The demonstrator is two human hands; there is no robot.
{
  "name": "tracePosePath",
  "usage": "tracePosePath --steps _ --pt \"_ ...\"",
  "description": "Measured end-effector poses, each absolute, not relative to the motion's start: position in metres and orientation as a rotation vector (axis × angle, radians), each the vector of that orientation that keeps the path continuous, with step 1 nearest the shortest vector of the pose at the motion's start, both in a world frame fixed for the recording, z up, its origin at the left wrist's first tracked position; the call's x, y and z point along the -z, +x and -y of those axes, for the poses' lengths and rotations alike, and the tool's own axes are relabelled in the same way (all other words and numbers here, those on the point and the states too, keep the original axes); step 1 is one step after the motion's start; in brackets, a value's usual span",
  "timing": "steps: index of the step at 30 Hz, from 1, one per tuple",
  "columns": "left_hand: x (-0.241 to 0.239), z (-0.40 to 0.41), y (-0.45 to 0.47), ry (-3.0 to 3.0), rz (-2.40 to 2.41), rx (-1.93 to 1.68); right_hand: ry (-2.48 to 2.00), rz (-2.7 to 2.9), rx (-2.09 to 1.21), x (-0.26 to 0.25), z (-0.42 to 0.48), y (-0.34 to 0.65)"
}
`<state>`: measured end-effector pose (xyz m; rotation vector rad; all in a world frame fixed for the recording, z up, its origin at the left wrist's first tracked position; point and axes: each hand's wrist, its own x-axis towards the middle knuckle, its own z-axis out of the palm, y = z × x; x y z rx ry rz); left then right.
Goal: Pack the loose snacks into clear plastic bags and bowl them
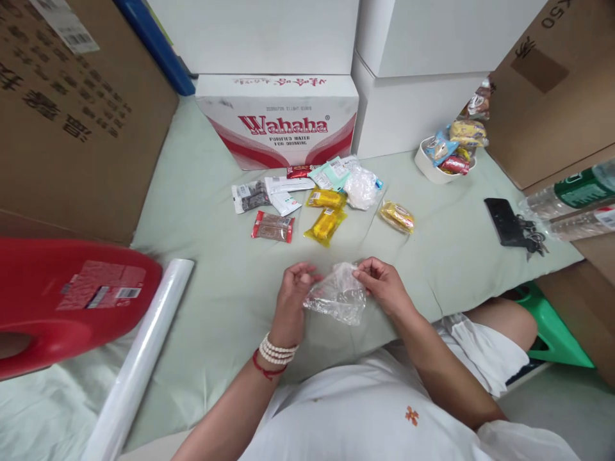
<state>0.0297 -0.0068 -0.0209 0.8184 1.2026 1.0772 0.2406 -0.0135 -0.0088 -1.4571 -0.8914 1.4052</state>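
Note:
A crumpled clear plastic bag [339, 298] is in front of me, just above the green cloth. My right hand [382, 282] pinches its upper right edge between thumb and fingers. Beside the bag's left edge is my left hand [294, 288], its fingers loosely curled and apart; whether they touch the film is hard to see. Beyond the hands lie yellow snack packets [327, 225], a red-edged brown packet [273, 226], a dark-filled sachet [250, 196], white sachets [286, 202], a green-white packet [331, 173] and a bunched clear bag [362, 189].
A single yellow-wrapped snack [396, 218] lies farther right. Behind stands a Wahaha water carton [283, 121]; a white bowl [435, 169] of wrapped snacks is at the back right. Phone [502, 221], keys [531, 237] and bottles [583, 189] lie right; a red jug [96, 282] and film roll [144, 358] left.

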Motion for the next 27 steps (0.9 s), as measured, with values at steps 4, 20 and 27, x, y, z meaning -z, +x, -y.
tracePosePath --steps 4,20,27 --pt "0.018 0.001 0.048 1.318 -1.296 -0.878 -1.415 1.016 -1.367 0.004 0.021 0.239" --pt "0.027 -0.001 0.044 1.579 -1.298 -1.048 -1.393 0.876 -1.564 -0.003 0.014 0.25" --pt "0.026 -0.003 0.04 1.789 -1.208 -1.081 -1.354 0.99 -1.667 -0.015 0.003 0.24"
